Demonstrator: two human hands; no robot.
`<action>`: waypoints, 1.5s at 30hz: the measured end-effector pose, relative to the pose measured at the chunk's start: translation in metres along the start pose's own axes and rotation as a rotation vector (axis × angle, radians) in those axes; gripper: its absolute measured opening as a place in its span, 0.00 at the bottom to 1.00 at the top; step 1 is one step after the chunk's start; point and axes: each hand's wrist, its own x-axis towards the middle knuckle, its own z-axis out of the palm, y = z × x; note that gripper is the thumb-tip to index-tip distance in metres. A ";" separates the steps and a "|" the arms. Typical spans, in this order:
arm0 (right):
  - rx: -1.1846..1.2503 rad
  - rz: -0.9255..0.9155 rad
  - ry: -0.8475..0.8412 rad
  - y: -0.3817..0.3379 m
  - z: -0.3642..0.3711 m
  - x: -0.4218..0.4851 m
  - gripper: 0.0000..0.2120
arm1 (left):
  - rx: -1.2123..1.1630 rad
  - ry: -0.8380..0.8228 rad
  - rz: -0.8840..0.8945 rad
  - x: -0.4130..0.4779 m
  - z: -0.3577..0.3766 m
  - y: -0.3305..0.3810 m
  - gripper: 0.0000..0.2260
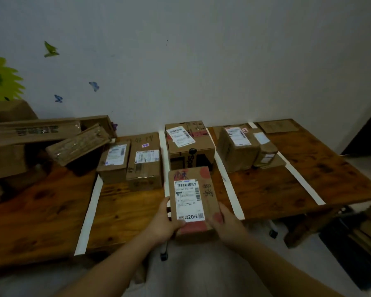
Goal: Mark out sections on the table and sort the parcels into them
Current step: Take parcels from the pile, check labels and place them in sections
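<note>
The held parcel [192,200], a flat brown carton, hangs just over the near edge of the table [51,211], in the lane between the two middle strips of white tape [229,185]. Its shipping label faces up toward the camera, probably so that it can be read before a section is chosen. The long axis runs away from the person toward the wall, roughly parallel to the tape lines. The barcode end is farthest and the red-printed end is nearest the body.

The left hand [165,224] grips the near left corner, with the thumb lying over the label's lower edge and the fingers [166,201] wrapped along the side. The right hand [227,224] clasps the near right corner in the same way. Holding it by the near end seems to leave the label readable and the far end free to go down first.

Just beyond it a large box [191,146] stands in the same lane, so the bare wood in front of that box looks like the intended spot. Two cartons [145,166] sit side by side in the lane to the left, and two more boxes [237,146] stand in the lane to the right. At the table's far left lies a loose pile of cartons [30,136], outside the tape and apparently not yet sorted.
</note>
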 end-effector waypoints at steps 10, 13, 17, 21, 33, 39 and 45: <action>-0.035 0.110 0.002 0.036 0.018 0.041 0.34 | 0.097 -0.089 0.029 0.034 0.024 -0.026 0.42; -0.077 0.082 -0.008 0.033 0.017 0.060 0.33 | 0.264 -0.011 0.077 0.050 0.018 -0.022 0.41; -0.133 0.044 0.014 0.024 0.011 0.073 0.33 | 0.533 0.010 -0.023 0.061 0.007 -0.012 0.45; -0.210 -0.113 0.109 -0.008 0.000 0.073 0.28 | 0.570 0.134 -0.073 0.049 -0.033 0.008 0.39; -0.234 -0.405 -0.070 -0.198 0.074 0.069 0.28 | 0.582 0.520 -0.198 -0.023 -0.277 0.007 0.35; -0.214 -0.398 -0.082 -0.282 0.155 0.087 0.27 | 0.427 0.518 -0.122 -0.038 -0.386 -0.008 0.34; -0.229 -0.420 -0.048 -0.344 0.204 0.103 0.21 | 0.165 0.474 -0.150 -0.029 -0.441 -0.026 0.27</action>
